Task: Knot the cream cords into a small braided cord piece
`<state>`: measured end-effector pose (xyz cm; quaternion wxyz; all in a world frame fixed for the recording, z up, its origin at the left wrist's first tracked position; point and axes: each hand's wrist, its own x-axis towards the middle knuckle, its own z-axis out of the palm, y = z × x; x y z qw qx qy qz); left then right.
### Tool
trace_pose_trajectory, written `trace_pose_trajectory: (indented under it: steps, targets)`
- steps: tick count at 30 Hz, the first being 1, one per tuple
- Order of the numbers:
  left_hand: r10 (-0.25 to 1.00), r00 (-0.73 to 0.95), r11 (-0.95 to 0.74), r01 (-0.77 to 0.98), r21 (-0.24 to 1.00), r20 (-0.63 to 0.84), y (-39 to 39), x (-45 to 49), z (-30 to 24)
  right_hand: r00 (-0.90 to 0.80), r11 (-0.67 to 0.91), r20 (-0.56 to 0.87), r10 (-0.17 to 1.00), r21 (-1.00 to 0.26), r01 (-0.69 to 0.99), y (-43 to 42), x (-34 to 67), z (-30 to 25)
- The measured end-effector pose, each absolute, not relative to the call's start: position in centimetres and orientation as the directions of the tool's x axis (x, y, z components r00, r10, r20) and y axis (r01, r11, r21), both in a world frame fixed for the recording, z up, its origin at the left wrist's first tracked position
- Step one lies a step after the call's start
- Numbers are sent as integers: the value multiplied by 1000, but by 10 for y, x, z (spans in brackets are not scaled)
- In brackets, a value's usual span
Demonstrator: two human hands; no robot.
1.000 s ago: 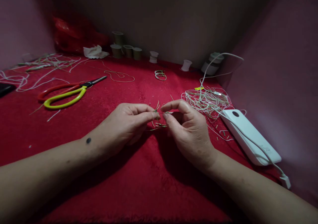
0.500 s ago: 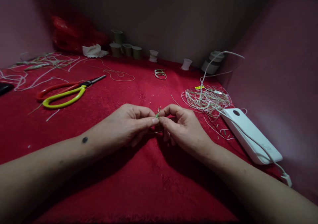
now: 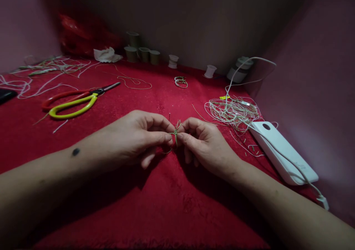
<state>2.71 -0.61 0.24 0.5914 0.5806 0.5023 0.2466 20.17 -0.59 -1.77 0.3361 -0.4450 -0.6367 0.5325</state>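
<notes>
Green cord [image 3: 175,132]: sat between both hands, seemingly part-knotted; loose ends [image 3: 178,123] stood uncut.
Left hand [image 3: 141,132]: pinched its nine-o'clock side.
Right hand [image 3: 206,139]: pinched its three-o'clock side.
Looped piece [image 3: 177,84]: lay at twelve o'clock, apparently finished.
Scissors [image 3: 93,99]: lay unheld, ten o'clock.

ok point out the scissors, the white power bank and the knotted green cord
Scissors [image 3: 97,91], head view: the pivot.
White power bank [image 3: 287,149], head view: top face.
Knotted green cord [image 3: 175,132], head view: the knotted part.

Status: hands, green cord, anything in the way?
Left hand and right hand pinching. Green cord knotted, held between them. No obstruction seen; scissors left, cord tangle right, both apart from hands.
</notes>
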Motion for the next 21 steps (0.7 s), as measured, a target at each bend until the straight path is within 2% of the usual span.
trace_pose_trajectory:
  steps: [5,9,16,21]
  targets:
    - [925,278,173,300,938,-259,-8,25,10,-367,103,4,930,-963,248,-6,203,-20]
    - [935,286,105,347,932,-212,-5,24,7,-378,178,73,923,-951,251,-6,204,-22]
    - [864,350,226,376,899,-363,-5,27,1,-382,286,155,911,-906,313,-5,204,-24]
    - [888,337,197,340,920,-314,-7,30,1,-375,297,170,911,-902,312,-4,205,-23]
